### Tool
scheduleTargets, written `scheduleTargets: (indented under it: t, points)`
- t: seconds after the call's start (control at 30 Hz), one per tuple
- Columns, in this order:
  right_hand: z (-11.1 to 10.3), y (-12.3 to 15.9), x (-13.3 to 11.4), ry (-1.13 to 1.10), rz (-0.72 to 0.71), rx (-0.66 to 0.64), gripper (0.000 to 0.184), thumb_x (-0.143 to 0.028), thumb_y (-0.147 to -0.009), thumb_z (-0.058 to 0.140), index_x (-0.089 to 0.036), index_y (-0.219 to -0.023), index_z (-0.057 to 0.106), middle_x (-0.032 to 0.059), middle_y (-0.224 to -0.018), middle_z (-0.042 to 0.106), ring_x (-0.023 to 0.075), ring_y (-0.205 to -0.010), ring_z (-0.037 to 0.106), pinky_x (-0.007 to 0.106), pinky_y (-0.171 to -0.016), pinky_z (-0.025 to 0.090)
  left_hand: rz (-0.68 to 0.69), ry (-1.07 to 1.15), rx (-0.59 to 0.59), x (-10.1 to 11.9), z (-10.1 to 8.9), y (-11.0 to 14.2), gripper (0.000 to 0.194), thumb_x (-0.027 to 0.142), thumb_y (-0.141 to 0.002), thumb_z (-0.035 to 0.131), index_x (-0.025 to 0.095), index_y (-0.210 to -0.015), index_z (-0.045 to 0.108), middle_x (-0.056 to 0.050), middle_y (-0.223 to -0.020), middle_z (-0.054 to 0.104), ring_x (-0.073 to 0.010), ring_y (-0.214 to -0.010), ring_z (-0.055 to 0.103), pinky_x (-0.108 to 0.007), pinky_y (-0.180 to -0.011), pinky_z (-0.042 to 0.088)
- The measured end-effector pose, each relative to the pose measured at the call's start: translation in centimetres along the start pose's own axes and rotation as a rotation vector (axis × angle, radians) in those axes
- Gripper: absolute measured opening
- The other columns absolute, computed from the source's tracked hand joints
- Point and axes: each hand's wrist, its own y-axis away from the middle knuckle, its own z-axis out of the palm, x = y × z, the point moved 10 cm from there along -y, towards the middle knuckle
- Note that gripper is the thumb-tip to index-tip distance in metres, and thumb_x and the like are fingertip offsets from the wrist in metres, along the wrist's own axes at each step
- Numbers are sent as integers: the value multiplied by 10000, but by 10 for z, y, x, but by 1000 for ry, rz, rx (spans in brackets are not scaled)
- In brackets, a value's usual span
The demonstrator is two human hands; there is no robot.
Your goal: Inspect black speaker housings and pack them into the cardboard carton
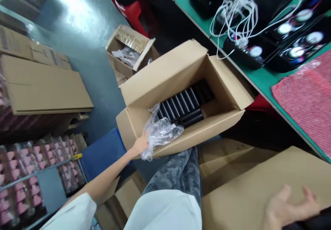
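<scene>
Closest to us, our right hand (292, 207), blurred, spreads its fingers loose over brown cardboard (240, 188). Our left hand (141, 143) grasps clear plastic (165, 131) at a corner of the open carton (161, 88), beside black pieces (181, 104) rowed inside; beyond is a green table (269, 81) bearing white cables (238, 14).

Plain white cloth top (165, 211), its loose short L sleeve (74, 214) ending well back from the bare L fingers (145, 139), is worn w/ mottled gray camo-print trousers (174, 175), seen betw. those fingers & the bare, blurred R fingers (284, 192).
</scene>
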Motion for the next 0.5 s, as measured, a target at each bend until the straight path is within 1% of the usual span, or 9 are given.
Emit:
scheduleTargets:
  t: [0.03,0.07,0.17,0.23,0.27,0.33,0.4,0.47,0.5]
  points:
    - [5,24,-15,-51,-19,6,843,-748,-887,668,-217,-1534,570,303,-1525,478,388,-1534,412,527,-1324,298,15,-1,25,6,-5,4,594,380,-1015,694,222,-1552,496,-143,-1525,564,-322,-1258,657,-567,-1086,556]
    - [14,51,-32,-108,-37,-23,801,-757,-904,631,-203,-1482,617,291,-1485,536,396,-1496,469,554,-1302,351,29,7,50,13,-10,3,617,376,-1011,700,221,-1565,479,-153,-1556,534,-328,-1276,646,-574,-1089,554]
    - [46,153,-69,-227,-59,-202,555,-639,-992,571,-238,-1357,687,191,-1513,570,411,-1455,520,667,-1248,405,48,72,100,31,-30,-23,557,373,-1008,706,201,-1508,532,-154,-1519,560,-309,-1264,648,-551,-1055,578]
    - [72,230,-71,-286,-15,-399,470,-564,-1014,566,-252,-1351,664,158,-1554,540,416,-1482,486,714,-1259,352,61,141,96,38,-39,-49,485,383,-1020,688,171,-1443,582,-133,-1444,609,-277,-1209,670,-504,-1024,595]
    - [81,265,-65,-326,13,-454,448,-557,-1005,576,-253,-1319,672,157,-1537,555,425,-1458,509,727,-1252,351,74,181,82,42,-40,-62,458,386,-1023,684,163,-1414,601,-123,-1410,628,-265,-1181,680,-485,-1007,602]
    - [96,325,-48,-378,99,-552,436,-572,-990,584,-262,-1280,684,148,-1489,595,435,-1407,554,736,-1238,366,118,270,40,49,-32,-80,420,392,-1022,686,160,-1367,629,-111,-1355,657,-254,-1144,692,-463,-977,612]
    - [107,368,-37,-396,198,-609,473,-626,-961,595,-269,-1255,698,143,-1433,640,448,-1355,596,740,-1217,395,184,378,-18,55,-14,-82,382,409,-1016,694,158,-1303,665,-88,-1298,685,-275,-1128,699,-459,-951,620]
    - [115,401,-46,-418,286,-663,535,-663,-936,610,-282,-1306,670,140,-1431,648,441,-1342,615,722,-1196,437,274,509,-95,54,7,-59,354,419,-1018,689,145,-1242,688,-76,-1243,705,-267,-1101,707,-447,-940,620]
    - [117,415,-61,-445,309,-669,584,-657,-925,633,-291,-1381,622,140,-1459,631,427,-1353,615,699,-1183,464,331,581,-141,49,14,-37,337,423,-1018,690,139,-1200,700,-69,-1201,718,-255,-1075,713,-437,-931,620]
